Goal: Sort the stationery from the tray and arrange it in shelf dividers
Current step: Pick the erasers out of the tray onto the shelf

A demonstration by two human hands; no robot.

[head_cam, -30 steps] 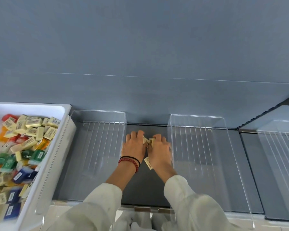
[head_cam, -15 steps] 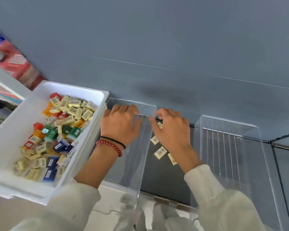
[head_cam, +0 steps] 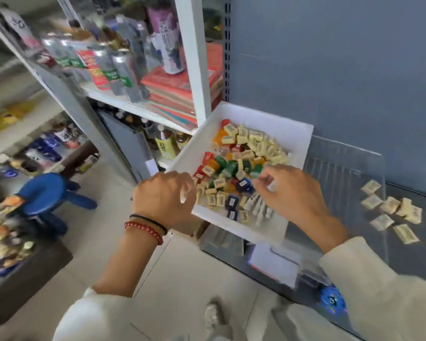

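Observation:
A white tray (head_cam: pixel 284 130) sits on the grey shelf, heaped with small cream, green, blue, red and orange erasers (head_cam: pixel 234 166). My left hand (head_cam: pixel 162 195) hovers at the tray's near left corner, fingers loosely curled, with nothing visible in it. Over the tray's near side my right hand (head_cam: pixel 290 190) pinches a cream eraser (head_cam: pixel 271 186) at its fingertips. Right of the tray stands a clear shelf divider (head_cam: pixel 342 168). Beyond it several cream erasers (head_cam: pixel 391 207) lie loose on the shelf floor.
A white shelving unit (head_cam: pixel 193 57) to the left carries cans (head_cam: pixel 116 67) and stacked red books (head_cam: pixel 180 89). A blue stool (head_cam: pixel 43 193) stands on the tiled floor at the left. The grey back panel (head_cam: pixel 330 70) rises behind the tray.
The view has swung left from the divider section to the tray. Both hands left the cream erasers on the shelf and moved over to the tray, the right one closing on an eraser.

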